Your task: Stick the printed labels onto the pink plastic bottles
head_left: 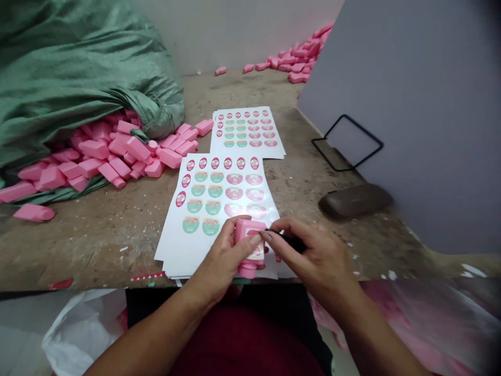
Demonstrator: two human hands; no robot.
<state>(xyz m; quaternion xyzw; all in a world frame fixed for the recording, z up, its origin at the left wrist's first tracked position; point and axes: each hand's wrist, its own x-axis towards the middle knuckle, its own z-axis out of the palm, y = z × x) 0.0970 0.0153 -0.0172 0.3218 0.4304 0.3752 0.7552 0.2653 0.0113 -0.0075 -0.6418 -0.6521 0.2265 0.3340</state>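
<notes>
My left hand (225, 256) is closed around a small pink plastic bottle (243, 231), its neck and cap end pointing toward me. A label, partly under my thumb, shows on the bottle's upper face. In my right hand (319, 253) is a slim black tool (291, 240); its tip meets the label beside my left thumb, and its exact kind is hidden by my fingers. Beneath both hands lies a stack of white sticker sheets (172, 245) with green semicircular, pink semicircular and pink oval stickers.
A second stack of sticker sheets (246, 151) lies farther back. At left, many pink bottles (94, 150) spill from a green sack (90, 57). More bottles (297, 60) are heaped at the back. A brown case (354, 201) and black wire frame (348, 168) stand by the grey panel (422, 120) at right.
</notes>
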